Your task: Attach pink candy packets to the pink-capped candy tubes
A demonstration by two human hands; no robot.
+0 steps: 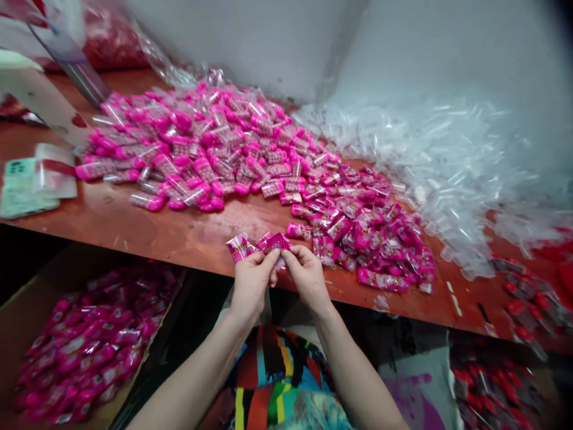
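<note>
At the front edge of the table, my left hand [253, 279] and my right hand [307, 276] come together, thumbs and fingertips pinched. Between them is a small pink printed plastic wrapper [276, 242], gripped by both hands. Another shiny pink wrapper [240, 246] lies just beyond my left hand. To the right of my right hand rises a pile of pink printed wrapped pieces [367, 230]. Behind my hands spreads a big heap of clear tubes with bright pink caps [210, 149]. The fingers partly hide the held wrapper.
Clear empty plastic tubes [447, 155] are heaped along the wall at right. Below left, a cardboard box [18, 322] holds pink wrapped pieces. Red-capped pieces [532, 298] lie at the right end, with more in a container below. Pale packets [31, 185] rest on the red-brown table [116, 215].
</note>
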